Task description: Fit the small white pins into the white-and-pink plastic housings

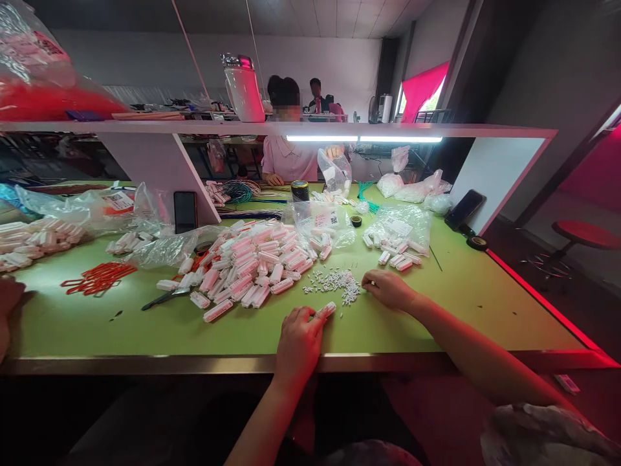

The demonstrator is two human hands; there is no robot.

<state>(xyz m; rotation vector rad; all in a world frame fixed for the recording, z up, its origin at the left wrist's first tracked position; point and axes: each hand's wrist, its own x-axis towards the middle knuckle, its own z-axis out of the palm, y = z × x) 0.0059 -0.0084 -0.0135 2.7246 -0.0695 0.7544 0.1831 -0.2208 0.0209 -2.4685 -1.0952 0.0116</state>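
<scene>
My left hand (298, 338) is closed around a white oblong plastic housing (328, 309), held just above the green tabletop near its front edge. To its upper right lies a scatter of tiny white plastic pieces (343, 282). My right hand (392, 290) is at the right side of that scatter, fingers pinched together; what is between them is too small to make out. Left of the tiny pieces rises a big heap of similar white housings (252, 259), some with a pinkish tint from the light.
Scissors (167, 298) and orange-red wire loops (99, 278) lie left of the heap. Clear plastic bags (405, 223) with housings, phones (185, 211) and tape rolls (477, 243) stand around the table. A shelf (339, 129) spans overhead; a person (294, 158) sits opposite. Another hand (8, 310) rests far left.
</scene>
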